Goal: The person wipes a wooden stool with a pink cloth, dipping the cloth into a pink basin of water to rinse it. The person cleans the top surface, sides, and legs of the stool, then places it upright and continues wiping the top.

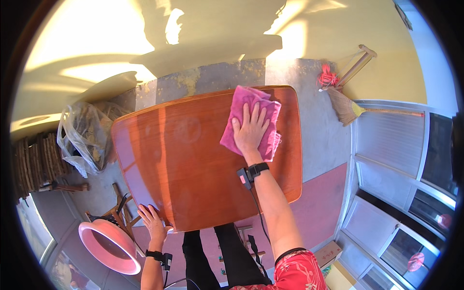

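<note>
Before me stands a wooden table (203,159) with a glossy reddish-brown top and rounded corners. My right hand (250,132) lies flat, fingers spread, holding a folded pink cloth (237,103) against the top near its far right part. The cloth has a frayed, pale right edge. At the near left corner my left hand (154,224) rests on the table's edge with its fingers apart and nothing in it. Each wrist wears a black strap with a small cabled device.
Left of the table are a pink basin (87,232), a wooden folding frame (117,214), a clear plastic bag (81,141) and a bundle of sticks (36,163). A broom (342,105) and pink cord (328,77) lie beyond the right side. A cardboard box (328,253) sits lower right.
</note>
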### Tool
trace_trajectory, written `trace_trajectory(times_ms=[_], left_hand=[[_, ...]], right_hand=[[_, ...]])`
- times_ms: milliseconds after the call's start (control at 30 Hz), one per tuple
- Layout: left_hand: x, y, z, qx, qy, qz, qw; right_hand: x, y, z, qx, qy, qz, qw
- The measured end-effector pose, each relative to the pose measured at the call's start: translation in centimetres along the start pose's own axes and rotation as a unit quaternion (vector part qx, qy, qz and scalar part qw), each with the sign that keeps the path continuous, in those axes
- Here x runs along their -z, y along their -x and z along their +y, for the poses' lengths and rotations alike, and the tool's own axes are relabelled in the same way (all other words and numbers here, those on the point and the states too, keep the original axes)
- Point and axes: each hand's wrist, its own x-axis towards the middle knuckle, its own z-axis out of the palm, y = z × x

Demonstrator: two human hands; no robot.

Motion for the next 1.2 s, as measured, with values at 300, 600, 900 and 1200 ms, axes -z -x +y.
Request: trace_trajectory(times_ms=[300, 600, 900, 1200], left_hand=[[0.5, 0.0, 0.0, 0.010, 0.002, -0.018, 1.000], [0.0, -0.4, -0.4, 0.025, -0.022, -0.033, 0.999], [0.9, -0.1, -0.7, 0.012, -0.032, -0.024, 0.999], [-0.1, -0.3, -2.2, -0.006, -0.009, 0.009, 1.000]], right_hand=[[6.1, 22.2, -8.8, 0.200, -0.192, -0.164, 0.947], [-0.8, 1.2, -14.1, 0.199, -0.142, -0.056, 0.968], [4.1, 15.6, -15.1, 0.261, -0.132, -0.235, 0.927], [-1.9, 3.3, -20.8, 0.316, -0.115, -0.040, 0.941]])
